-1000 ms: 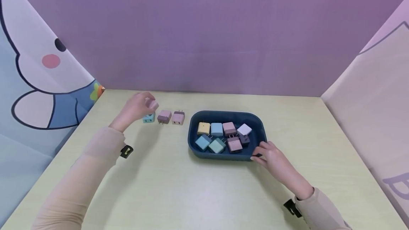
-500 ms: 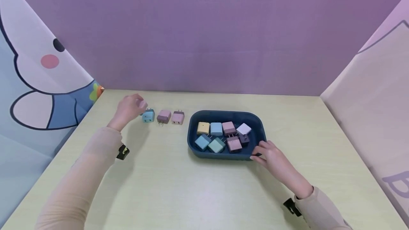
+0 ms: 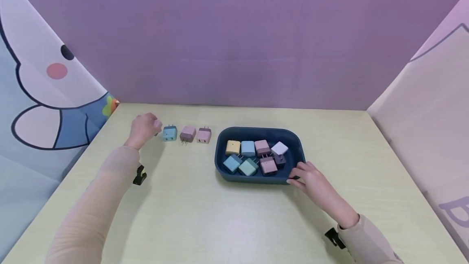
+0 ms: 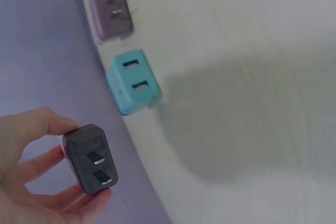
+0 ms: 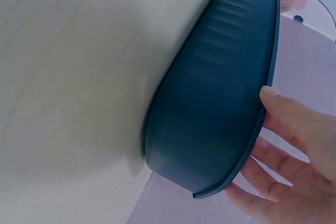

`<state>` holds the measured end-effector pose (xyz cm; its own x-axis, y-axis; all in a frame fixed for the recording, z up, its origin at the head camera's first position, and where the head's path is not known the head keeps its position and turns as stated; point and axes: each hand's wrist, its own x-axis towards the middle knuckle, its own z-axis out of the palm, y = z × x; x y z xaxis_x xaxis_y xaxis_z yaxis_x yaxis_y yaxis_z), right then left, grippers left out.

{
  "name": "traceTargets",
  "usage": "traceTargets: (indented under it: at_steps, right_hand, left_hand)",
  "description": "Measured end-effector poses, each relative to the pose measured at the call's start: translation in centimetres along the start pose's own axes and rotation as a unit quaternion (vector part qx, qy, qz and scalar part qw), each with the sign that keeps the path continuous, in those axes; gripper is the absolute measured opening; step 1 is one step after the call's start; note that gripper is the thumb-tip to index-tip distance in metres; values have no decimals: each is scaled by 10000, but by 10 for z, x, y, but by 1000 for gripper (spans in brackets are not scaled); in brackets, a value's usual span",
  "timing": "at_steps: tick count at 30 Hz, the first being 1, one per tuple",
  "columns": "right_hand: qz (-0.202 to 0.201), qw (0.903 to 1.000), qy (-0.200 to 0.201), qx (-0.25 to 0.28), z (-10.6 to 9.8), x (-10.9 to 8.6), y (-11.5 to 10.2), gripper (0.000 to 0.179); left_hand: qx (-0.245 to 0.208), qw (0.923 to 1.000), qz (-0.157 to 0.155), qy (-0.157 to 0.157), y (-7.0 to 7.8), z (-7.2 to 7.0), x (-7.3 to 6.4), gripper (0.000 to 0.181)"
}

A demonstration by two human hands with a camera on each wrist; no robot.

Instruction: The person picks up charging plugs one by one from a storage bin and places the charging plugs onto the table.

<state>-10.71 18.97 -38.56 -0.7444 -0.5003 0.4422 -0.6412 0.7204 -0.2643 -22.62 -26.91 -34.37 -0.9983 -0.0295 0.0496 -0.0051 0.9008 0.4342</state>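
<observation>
My left hand (image 3: 142, 128) pinches a pink charger plug (image 3: 157, 124) by its sides, left of a blue charger plug (image 3: 169, 133). The left wrist view shows its dark face (image 4: 90, 158) with two flat prongs turned toward the camera. Beyond the blue one, a mauve charger plug (image 3: 188, 133) and a pink-and-mauve charger plug (image 3: 204, 135) continue the row on the table. At the near right corner of a dark blue bin (image 3: 238, 178), my right hand (image 3: 311, 180) grips the rim, thumb outside and fingers over the edge (image 5: 268, 92).
Inside the bin lie several more charger plugs, among them a yellow one (image 3: 233, 147), a green one (image 3: 248, 167) and a white one (image 3: 280, 148). A purple backdrop (image 3: 242, 52) rises behind the pale table (image 3: 220, 223), with printed panels at both sides.
My left hand has moved left and down with the pink charger plug, from above the blue one to beside it, uncovering the blue one. The right hand stays on the bin.
</observation>
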Motion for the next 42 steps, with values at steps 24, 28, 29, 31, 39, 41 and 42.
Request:
traceTargets:
  at_steps: [24,28,29,31,39,41,42]
  right_hand:
    - [133,9999,-86,22,1,-1,0,11]
    - [158,9998,-102,18,2,-2,0,11]
    - [158,9998,-97,16,2,-2,0,11]
    - [153,9998,-88,15,2,-2,0,11]
    - [150,9998,-92,24,2,-1,0,11]
    - [176,9998,-118,39,2,-1,0,11]
    - [184,9997,-130,49,1,-1,0,11]
  left_hand:
    - [47,9978,-599,-271,-27,20,6,38]
    - [78,9978,-581,-299,-27,22,8,39]
    - [83,9978,-574,-309,-27,23,8,39]
    - [65,9976,-596,-333,-28,24,10,39]
    - [146,9985,-464,-237,-36,30,15,36]
    - [179,9987,-428,-198,-36,30,14,35]
    - [191,9989,-395,-175,-36,30,12,35]
